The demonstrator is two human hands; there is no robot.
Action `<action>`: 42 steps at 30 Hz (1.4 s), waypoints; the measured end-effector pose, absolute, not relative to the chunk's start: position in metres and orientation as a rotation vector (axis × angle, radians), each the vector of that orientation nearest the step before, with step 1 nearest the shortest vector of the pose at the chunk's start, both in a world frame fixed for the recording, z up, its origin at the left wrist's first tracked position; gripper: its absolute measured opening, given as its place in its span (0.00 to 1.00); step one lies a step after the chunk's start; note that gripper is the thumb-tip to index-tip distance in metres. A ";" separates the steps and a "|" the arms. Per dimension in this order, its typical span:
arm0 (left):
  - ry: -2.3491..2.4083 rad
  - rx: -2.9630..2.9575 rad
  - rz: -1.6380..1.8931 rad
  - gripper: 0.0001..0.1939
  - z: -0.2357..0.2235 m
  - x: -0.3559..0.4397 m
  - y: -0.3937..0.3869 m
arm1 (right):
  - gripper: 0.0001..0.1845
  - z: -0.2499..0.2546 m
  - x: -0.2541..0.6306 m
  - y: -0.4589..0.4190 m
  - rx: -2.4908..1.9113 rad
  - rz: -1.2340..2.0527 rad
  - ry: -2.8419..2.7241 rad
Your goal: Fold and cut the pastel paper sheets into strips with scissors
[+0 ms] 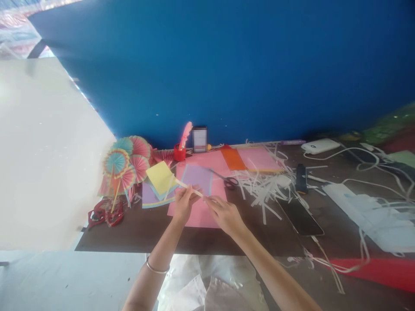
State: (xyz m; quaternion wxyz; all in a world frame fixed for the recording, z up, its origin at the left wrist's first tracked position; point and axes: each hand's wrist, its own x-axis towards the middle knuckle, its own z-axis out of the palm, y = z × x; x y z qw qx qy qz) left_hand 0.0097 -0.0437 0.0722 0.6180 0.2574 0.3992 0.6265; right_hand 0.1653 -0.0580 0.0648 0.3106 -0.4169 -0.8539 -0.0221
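Observation:
My left hand (pixel 183 203) and my right hand (pixel 225 212) meet over the pink paper sheets (pixel 201 218). Between them they pinch a thin, flat, pale stick (pixel 185 185), slanting down to the right. The fingers of my left hand grip it along its middle, and my right fingertips close on its lower right end. Just left of the stick lies a yellow paper square (pixel 161 178) on blue and purple sheets. Behind my fingers is a purple sheet (pixel 196 175). Scissors (pixel 231 183) rest to the right, with their blades pointing left.
Folded paper fans (pixel 116 163) stand at the left, above a red looped item (pixel 105 213). A red tape roll (pixel 179 153) sits behind. White paper strips (pixel 262 188), a phone (pixel 301 218), a power bank (pixel 320 146) and cables spread right. A blue board (pixel 227 73) rises behind.

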 end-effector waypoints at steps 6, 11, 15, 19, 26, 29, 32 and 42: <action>0.894 0.607 1.408 0.17 0.073 0.010 -0.044 | 0.18 0.066 0.164 -0.058 -1.104 -0.063 -2.259; 0.864 0.551 1.405 0.17 0.073 0.011 -0.043 | 0.19 0.064 0.163 -0.058 -1.100 -0.075 -2.267; 0.858 0.524 1.396 0.16 0.072 0.011 -0.043 | 0.19 0.065 0.162 -0.059 -1.102 -0.071 -2.278; 0.846 0.498 1.399 0.16 0.071 0.012 -0.043 | 0.20 0.067 0.161 -0.060 -1.104 -0.061 -2.268; 0.793 0.552 1.384 0.19 0.070 0.013 -0.046 | 0.14 0.067 0.158 -0.061 -1.064 0.125 -2.124; 0.846 0.711 1.322 0.20 0.068 0.012 -0.052 | 0.12 0.067 0.156 -0.060 -1.048 0.353 -1.994; 0.983 0.980 1.242 0.20 0.066 0.011 -0.059 | 0.12 0.069 0.154 -0.060 -1.066 0.536 -1.901; 1.404 1.610 1.186 0.12 0.074 0.018 -0.080 | 0.19 0.072 0.145 -0.061 -1.249 1.204 -1.406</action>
